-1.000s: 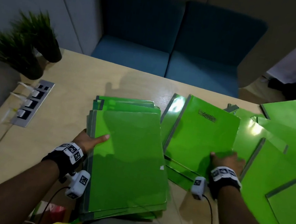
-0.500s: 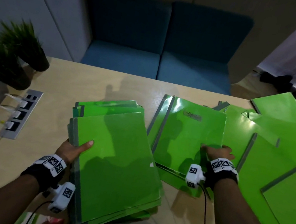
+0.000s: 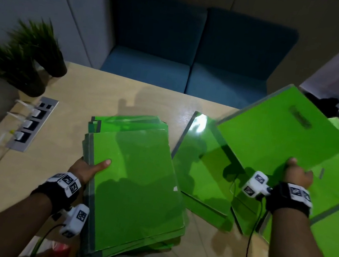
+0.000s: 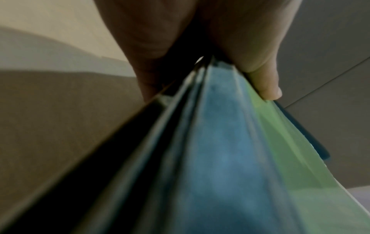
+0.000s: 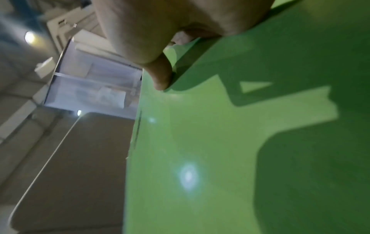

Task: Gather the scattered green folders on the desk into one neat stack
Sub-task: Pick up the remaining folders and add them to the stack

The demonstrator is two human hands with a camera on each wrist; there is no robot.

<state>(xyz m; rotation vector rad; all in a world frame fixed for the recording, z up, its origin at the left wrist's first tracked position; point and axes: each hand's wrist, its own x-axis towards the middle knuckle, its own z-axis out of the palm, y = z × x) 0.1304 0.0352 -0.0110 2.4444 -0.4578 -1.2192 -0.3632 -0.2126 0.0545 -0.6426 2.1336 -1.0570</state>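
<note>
While pinching the stack (image 3: 137,189) by its near-left edge, left hand (image 3: 88,168) clamped with thumb on top, fingers underneath.
Further right, right hand (image 3: 297,177) gripping one green folder (image 3: 281,136), lifted and tilted above the loose folders (image 3: 205,173) spread over the desk (image 3: 75,103); off to the left a power strip (image 3: 30,125) and two potted plants (image 3: 28,52), sofa (image 3: 193,50) way at the back.

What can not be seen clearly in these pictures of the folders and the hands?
- Stack count: head view, the top folder covers the rest; left wrist view is blurred.
- Left hand fingers: head view, under the stack.
- Right hand fingers: head view, behind the lifted folder.
- Its label: head view, blurred.
- Loose folders at right: head view, cut off by the edge.
</note>
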